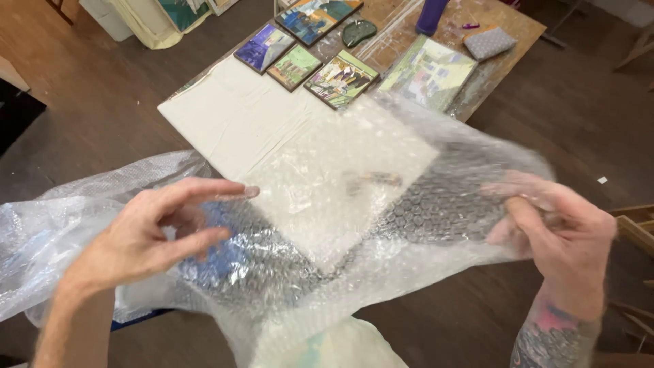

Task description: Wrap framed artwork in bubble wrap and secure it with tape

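I'm stretching the bubble wrap [327, 225] between both hands, its long axis running side to side; right hand [558, 238] pinching its edge, left hand [153, 235] loosely open, fingers resting on it

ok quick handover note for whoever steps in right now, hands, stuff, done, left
Left hand: open, fingers spread on the bubble wrap, not gripping.
Right hand: pinching the wrap's right edge.
The wrap is held spread above the table, over a white board. Small paintings lie in a row beyond it, with a purple bottle and a grey pouch at the far end.
Done: wrap opened out.
Left: nothing is wrapped yet; all paintings lie bare.
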